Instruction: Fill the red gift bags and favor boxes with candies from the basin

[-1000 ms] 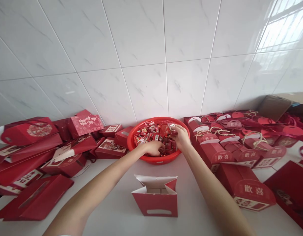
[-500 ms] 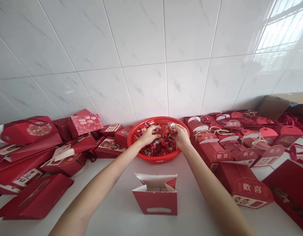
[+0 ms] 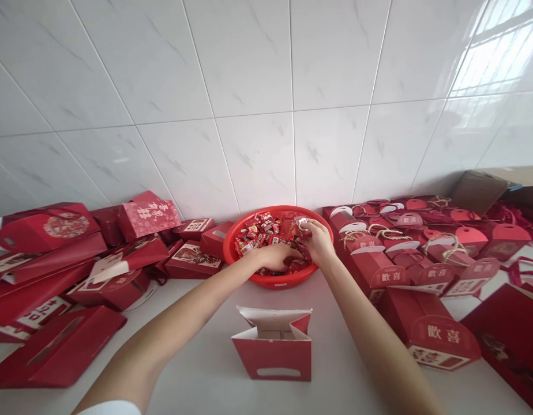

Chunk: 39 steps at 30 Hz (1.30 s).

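Observation:
A round red plastic basket (image 3: 280, 282) stands against the tiled wall with many red-wrapped candies (image 3: 266, 228) inside. My left hand (image 3: 280, 256) reaches over its near rim, fingers down among the candies; whether it grips one cannot be made out. At the basket's right side my right hand (image 3: 317, 239) is closed on a wrapped candy (image 3: 300, 222), held between thumb and fingers. In front of the basket, between my forearms, an upright red box (image 3: 279, 358) stands with its top open, showing a white inside.
Red boxes (image 3: 192, 258) lie piled at the left. Rows of closed red boxes (image 3: 417, 320) with rope handles fill the right side. A brown cardboard box (image 3: 478, 190) sits at the far right back. White tiles (image 3: 258, 155) rise behind the table.
My left hand has moved right and nearer, deeper among the candies, uncovering those at the basket's left. My right hand stays nearly in place, still holding a candy.

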Available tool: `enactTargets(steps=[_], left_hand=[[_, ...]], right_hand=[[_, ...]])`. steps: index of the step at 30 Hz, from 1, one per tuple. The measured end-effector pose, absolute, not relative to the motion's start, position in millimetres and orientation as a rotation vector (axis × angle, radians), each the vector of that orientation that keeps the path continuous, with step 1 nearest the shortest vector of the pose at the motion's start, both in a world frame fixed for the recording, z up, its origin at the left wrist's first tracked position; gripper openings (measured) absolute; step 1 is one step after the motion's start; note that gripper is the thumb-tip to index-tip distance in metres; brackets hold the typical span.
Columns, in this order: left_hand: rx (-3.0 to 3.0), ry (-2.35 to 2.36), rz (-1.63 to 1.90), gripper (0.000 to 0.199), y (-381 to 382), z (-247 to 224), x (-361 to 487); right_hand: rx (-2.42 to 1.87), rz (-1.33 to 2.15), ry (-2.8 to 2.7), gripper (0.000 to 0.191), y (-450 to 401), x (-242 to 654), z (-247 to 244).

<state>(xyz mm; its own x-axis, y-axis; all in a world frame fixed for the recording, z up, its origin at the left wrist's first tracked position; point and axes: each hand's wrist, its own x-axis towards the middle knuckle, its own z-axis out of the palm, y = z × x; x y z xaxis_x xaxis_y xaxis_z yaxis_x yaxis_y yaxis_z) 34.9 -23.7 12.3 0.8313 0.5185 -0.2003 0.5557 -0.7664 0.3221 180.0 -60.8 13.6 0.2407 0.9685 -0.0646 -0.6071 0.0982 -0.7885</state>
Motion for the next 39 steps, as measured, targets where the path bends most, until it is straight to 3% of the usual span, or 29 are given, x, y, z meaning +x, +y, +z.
enactTargets(steps=[5,10,16,25,28,34,39], left_hand=[[2.677,0.924,-0.175,0.05,-24,7,47],[2.578,0.898,0.029,0.012,-16,4,42],[2.405,0.849,0.309,0.038,-2,8,28],[2.349,1.148,0.647,0.051,3,5,22],[2.595,1.178,0.59,0.052,-6,10,27],[2.708,0.868,0.014,0.022,-23,12,55],[2.568,0.898,0.131,0.012,-19,14,51]], right_hand=[[-0.814,1.268,-0.551,0.016,-59,180,12],[-0.811,1.255,-0.549,0.015,-61,180,14],[-0.799,1.217,-0.526,0.013,-60,181,12],[-0.79,1.141,-0.449,0.016,-57,182,11],[-0.782,1.127,-0.432,0.016,-57,182,12],[-0.769,1.105,-0.406,0.016,-58,183,12],[-0.757,1.086,-0.424,0.016,-58,183,11]])
